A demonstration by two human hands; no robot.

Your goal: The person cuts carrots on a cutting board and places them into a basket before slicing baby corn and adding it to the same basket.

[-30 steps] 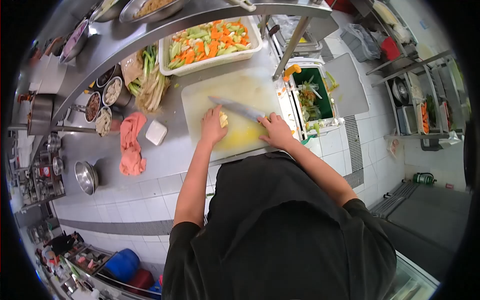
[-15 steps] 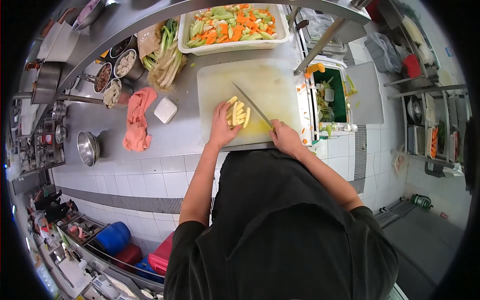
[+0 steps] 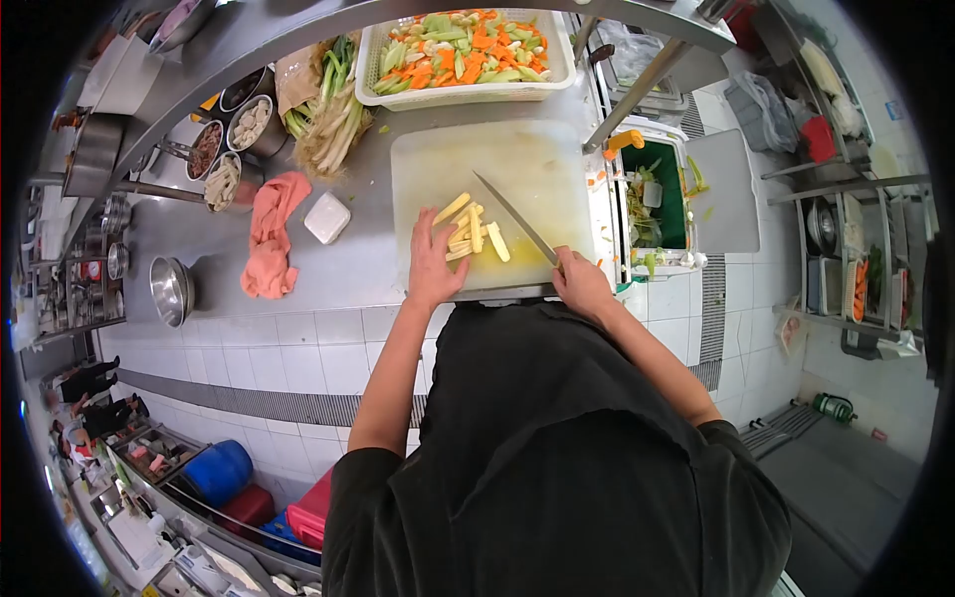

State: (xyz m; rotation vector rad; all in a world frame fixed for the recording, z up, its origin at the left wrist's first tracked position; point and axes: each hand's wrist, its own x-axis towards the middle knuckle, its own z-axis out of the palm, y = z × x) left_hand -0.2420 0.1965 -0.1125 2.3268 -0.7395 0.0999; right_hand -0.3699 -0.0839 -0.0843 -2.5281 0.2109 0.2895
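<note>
Long pale-yellow pieces, apparently baby corn (image 3: 476,229), lie in a loose pile on the white cutting board (image 3: 438,149). My left hand (image 3: 434,264) is at the pile's left edge, fingers apart, the fingertips touching or just beside the pieces. In my right hand (image 3: 580,282) is the handle of a kitchen knife (image 3: 517,219). Its long blade slants up and left over the board, to the right of the pile and apart from it. One piece lies a little separate, nearer the blade.
Behind the board stands a white basket (image 3: 468,97) of cut carrot and green vegetables. Scallions (image 3: 333,119), a pink cloth (image 3: 271,239), a white block (image 3: 326,218) and metal bowls (image 3: 172,291) are on the left. A green-lined scrap bin (image 3: 674,199) stands right.
The yellow pieces have spread apart and shifted. My left hand has moved slightly left, its fingers opening. The knife and my right hand have moved a little right and toward me.
</note>
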